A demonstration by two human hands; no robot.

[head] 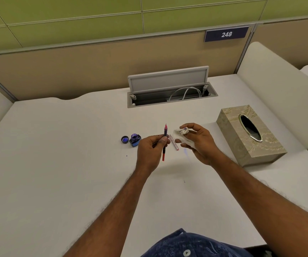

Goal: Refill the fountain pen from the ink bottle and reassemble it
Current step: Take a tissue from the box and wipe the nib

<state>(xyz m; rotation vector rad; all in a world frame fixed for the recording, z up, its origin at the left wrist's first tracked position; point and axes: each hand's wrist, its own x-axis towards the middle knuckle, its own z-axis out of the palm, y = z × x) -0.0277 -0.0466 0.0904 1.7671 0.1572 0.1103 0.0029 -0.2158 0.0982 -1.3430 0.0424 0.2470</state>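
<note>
Desk (60, 145): white, wide, fills most of the view; a few small dark specks on its surface.

Partition (75, 71): beige panel along the far edge of the desk; dark blue plate (226, 34) reading "248" fixed near its top right.

Cable hatch (169, 91): grey, recessed at the back centre of the desk, lid raised; a white cable loops inside.

Tissue box (249, 136): beige with a leaf pattern and an oval metal-rimmed opening; stands at the right of the desk, just beside the right hand.

Left hand (149, 151): raised over the desk centre, fingers closed around the middle of the fountain pen.

Right hand (197, 143): beside the left hand and apart from it, fingers curled around a crumpled tissue (182, 135); the tissue is white with blue-purple ink marks near the fingertips.

Fountain pen (164, 143): uncapped inner section, red with a dark middle part; held nearly upright in view, nib end pointing away from the person, red tail end protruding below the hand.

Pen barrel (174, 144): pale pink, lies on the desk between the two hands, partly hidden by them.

Ink bottle (135, 140): small, blue, open; stands on the desk just left of the left hand.

Bottle cap (124, 139): dark, lying open side up, blue inside; just left of the ink bottle
</note>
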